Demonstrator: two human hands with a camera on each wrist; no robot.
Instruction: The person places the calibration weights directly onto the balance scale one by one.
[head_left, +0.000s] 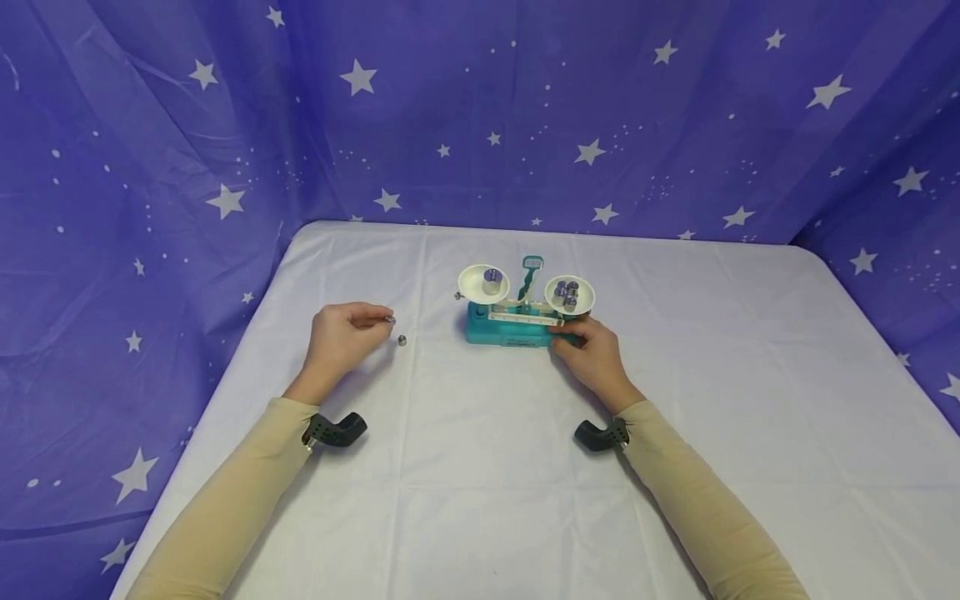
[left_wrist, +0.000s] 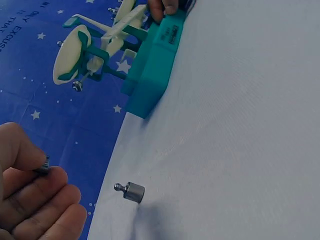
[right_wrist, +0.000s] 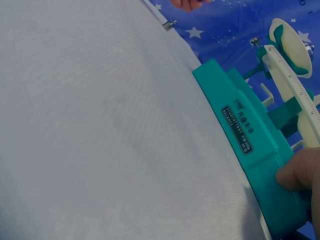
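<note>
My left hand (head_left: pixel 341 337) pinches a small metal weight (left_wrist: pixel 44 166) between thumb and fingers, left of the balance. Just below it, a second small knobbed weight (left_wrist: pixel 134 192) stands on the white cloth. The teal tray balance (head_left: pixel 498 335) sits toward the table's far side. A larger metal weight (head_left: pixel 492 283) lies in its left pan (head_left: pixel 469 288), and several small weights (head_left: pixel 568 293) cluster in the right pan (head_left: pixel 587 297). At the right end of the base, my right hand (head_left: pixel 597 358) grips it, thumb on the front face; its other fingers are partly hidden.
A white cloth (head_left: pixel 480 467) covers the table. Behind its far edge hangs a blue curtain (head_left: pixel 450 108) with white stars, which also runs along both sides. Each wrist carries a dark camera mount, such as the left mount (head_left: pixel 337 429).
</note>
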